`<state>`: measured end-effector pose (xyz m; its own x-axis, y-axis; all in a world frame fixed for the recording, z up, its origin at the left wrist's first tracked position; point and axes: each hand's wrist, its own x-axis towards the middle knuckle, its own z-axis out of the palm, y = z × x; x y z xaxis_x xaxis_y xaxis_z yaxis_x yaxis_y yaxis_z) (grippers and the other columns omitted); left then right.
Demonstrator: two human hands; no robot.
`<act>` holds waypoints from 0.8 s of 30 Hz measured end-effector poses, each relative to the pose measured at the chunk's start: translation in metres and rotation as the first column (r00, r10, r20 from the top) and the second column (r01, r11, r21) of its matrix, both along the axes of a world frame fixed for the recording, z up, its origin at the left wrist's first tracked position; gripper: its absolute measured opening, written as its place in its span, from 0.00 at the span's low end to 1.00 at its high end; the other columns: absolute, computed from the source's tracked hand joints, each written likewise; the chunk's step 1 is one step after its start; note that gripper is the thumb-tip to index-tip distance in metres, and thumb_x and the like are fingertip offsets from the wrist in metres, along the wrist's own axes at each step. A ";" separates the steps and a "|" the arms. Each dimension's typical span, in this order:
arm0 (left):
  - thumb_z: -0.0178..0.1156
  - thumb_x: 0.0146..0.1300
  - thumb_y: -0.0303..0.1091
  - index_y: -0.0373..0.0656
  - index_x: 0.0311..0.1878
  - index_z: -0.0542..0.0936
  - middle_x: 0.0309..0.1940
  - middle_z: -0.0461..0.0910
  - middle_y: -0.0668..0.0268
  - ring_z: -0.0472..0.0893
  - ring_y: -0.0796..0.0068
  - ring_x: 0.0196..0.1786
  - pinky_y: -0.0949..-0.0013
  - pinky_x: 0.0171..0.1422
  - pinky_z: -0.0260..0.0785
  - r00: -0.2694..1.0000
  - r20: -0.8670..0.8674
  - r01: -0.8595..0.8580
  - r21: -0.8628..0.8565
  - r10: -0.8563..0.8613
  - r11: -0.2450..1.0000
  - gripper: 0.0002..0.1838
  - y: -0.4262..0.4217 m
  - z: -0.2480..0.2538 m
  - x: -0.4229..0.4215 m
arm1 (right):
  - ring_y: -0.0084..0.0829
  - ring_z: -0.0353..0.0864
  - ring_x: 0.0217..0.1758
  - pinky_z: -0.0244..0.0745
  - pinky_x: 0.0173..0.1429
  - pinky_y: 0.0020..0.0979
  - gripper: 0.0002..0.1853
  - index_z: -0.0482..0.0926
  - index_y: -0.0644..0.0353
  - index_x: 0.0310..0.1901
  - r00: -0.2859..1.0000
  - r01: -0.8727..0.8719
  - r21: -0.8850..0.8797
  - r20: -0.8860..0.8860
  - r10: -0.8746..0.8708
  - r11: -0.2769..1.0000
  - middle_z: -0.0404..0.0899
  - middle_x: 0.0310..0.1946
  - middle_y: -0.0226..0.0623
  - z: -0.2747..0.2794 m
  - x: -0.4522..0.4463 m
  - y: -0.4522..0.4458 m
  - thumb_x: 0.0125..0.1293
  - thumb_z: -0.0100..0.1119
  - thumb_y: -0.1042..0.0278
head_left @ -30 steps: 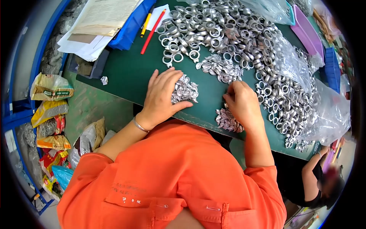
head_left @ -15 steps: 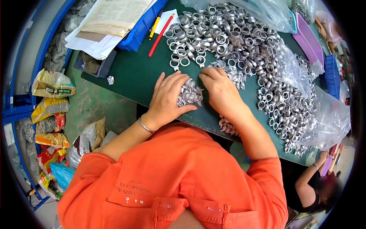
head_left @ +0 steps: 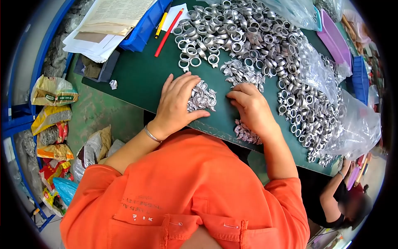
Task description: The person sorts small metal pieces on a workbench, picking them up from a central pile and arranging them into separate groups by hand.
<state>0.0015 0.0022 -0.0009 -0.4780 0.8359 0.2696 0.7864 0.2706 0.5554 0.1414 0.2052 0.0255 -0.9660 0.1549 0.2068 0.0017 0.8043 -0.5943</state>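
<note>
My left hand (head_left: 176, 99) lies on the green tabletop, fingers stretched and thumb apart, cupped around the left side of a pile of small silver leaf-shaped metal pieces (head_left: 202, 97). To its right, my right hand (head_left: 251, 106) is over the table with thumb and fingers drawn together; whatever they may hold is hidden. Just beyond that hand lies a second pile of leaf-shaped pieces (head_left: 243, 72). A third, smaller pile (head_left: 245, 133) sits near the table's front edge, partly behind my right wrist.
A large heap of silver metal rings (head_left: 253, 33) spreads over the table's back and right. Plastic bags (head_left: 352, 128) and a purple tray (head_left: 335, 37) lie at the right. A red pencil (head_left: 169, 32) and blue bin (head_left: 143, 31) are back left. Another person (head_left: 336, 199) sits at the lower right.
My right hand has moved back toward me and right, away from the far leaf pile, which now shows more fully. My left hand stays around its pile. The view has shifted slightly.
</note>
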 end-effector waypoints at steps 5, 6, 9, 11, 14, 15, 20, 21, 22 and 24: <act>0.79 0.42 0.52 0.40 0.64 0.72 0.63 0.75 0.58 0.69 0.54 0.71 0.42 0.78 0.50 1.000 -0.005 -0.002 -0.009 0.002 1.000 0.47 0.000 0.000 0.000 | 0.46 0.78 0.45 0.76 0.48 0.40 0.14 0.82 0.63 0.40 0.998 -0.068 -0.043 0.008 0.068 0.997 0.78 0.38 0.42 0.001 -0.001 0.004 0.50 0.60 0.86; 0.79 0.42 0.52 0.40 0.64 0.72 0.63 0.75 0.58 0.69 0.54 0.71 0.42 0.78 0.50 1.000 -0.006 0.003 -0.010 -0.003 1.000 0.47 0.000 0.000 0.000 | 0.46 0.78 0.44 0.76 0.47 0.40 0.13 0.81 0.63 0.39 0.994 -0.101 -0.043 0.046 0.103 0.994 0.78 0.37 0.42 0.003 -0.002 0.004 0.50 0.59 0.86; 0.79 0.42 0.53 0.40 0.64 0.72 0.63 0.75 0.58 0.69 0.54 0.71 0.42 0.78 0.50 1.000 -0.002 -0.003 -0.011 0.003 1.000 0.47 0.001 -0.001 0.000 | 0.47 0.78 0.43 0.76 0.47 0.41 0.12 0.81 0.63 0.38 0.999 -0.038 0.006 -0.006 0.038 0.999 0.77 0.35 0.41 -0.004 -0.008 -0.004 0.50 0.60 0.85; 0.78 0.42 0.54 0.40 0.64 0.72 0.63 0.75 0.58 0.69 0.53 0.71 0.42 0.78 0.50 1.000 -0.005 0.004 -0.007 -0.004 1.000 0.47 0.000 -0.001 -0.001 | 0.47 0.78 0.44 0.76 0.46 0.41 0.12 0.81 0.62 0.39 0.999 0.006 0.023 -0.047 -0.005 1.000 0.77 0.36 0.41 -0.004 -0.009 -0.005 0.52 0.59 0.84; 0.78 0.42 0.55 0.40 0.64 0.72 0.63 0.75 0.57 0.69 0.53 0.71 0.41 0.78 0.50 1.000 0.004 0.008 -0.006 -0.008 1.000 0.48 0.000 0.001 -0.001 | 0.43 0.81 0.45 0.77 0.46 0.38 0.10 0.82 0.62 0.40 0.990 0.131 -0.011 0.052 -0.130 0.991 0.80 0.38 0.40 0.006 -0.007 0.001 0.56 0.63 0.83; 0.78 0.42 0.55 0.40 0.64 0.72 0.63 0.75 0.57 0.69 0.53 0.71 0.41 0.78 0.50 1.000 0.005 0.007 -0.007 -0.007 1.000 0.48 -0.001 0.001 -0.001 | 0.43 0.81 0.45 0.77 0.46 0.38 0.10 0.82 0.62 0.40 0.990 0.129 -0.012 0.053 -0.128 0.992 0.80 0.38 0.40 0.004 -0.007 0.000 0.56 0.63 0.83; 0.77 0.44 0.56 0.40 0.65 0.71 0.63 0.74 0.59 0.69 0.56 0.71 0.43 0.78 0.49 1.000 0.011 0.012 0.007 -0.012 1.000 0.48 0.000 0.001 -0.001 | 0.44 0.80 0.45 0.77 0.47 0.39 0.14 0.82 0.61 0.42 0.995 -0.052 0.105 0.088 0.043 0.993 0.77 0.39 0.39 0.004 -0.006 0.001 0.52 0.60 0.83; 0.77 0.44 0.56 0.40 0.65 0.71 0.63 0.74 0.59 0.69 0.56 0.71 0.43 0.78 0.49 1.000 0.011 0.009 0.004 -0.009 1.000 0.48 -0.001 0.001 -0.001 | 0.45 0.80 0.46 0.77 0.48 0.40 0.15 0.82 0.61 0.42 0.984 -0.080 0.081 0.164 0.066 0.994 0.77 0.40 0.39 0.006 -0.005 0.001 0.51 0.59 0.84; 0.77 0.43 0.56 0.40 0.65 0.72 0.63 0.75 0.58 0.69 0.56 0.71 0.42 0.78 0.48 1.000 0.016 0.008 0.008 -0.008 1.000 0.48 -0.001 0.001 -0.001 | 0.45 0.80 0.46 0.77 0.48 0.40 0.15 0.82 0.61 0.42 0.984 -0.081 0.080 0.163 0.068 0.993 0.77 0.40 0.39 0.006 -0.006 0.000 0.51 0.59 0.84; 0.77 0.42 0.56 0.40 0.65 0.72 0.63 0.75 0.58 0.70 0.56 0.71 0.42 0.79 0.47 1.000 0.020 0.009 0.016 -0.009 1.000 0.49 0.000 0.003 -0.001 | 0.47 0.80 0.45 0.78 0.48 0.42 0.15 0.81 0.60 0.43 0.992 -0.045 -0.002 0.115 0.045 0.999 0.78 0.41 0.41 0.007 -0.009 -0.003 0.54 0.57 0.85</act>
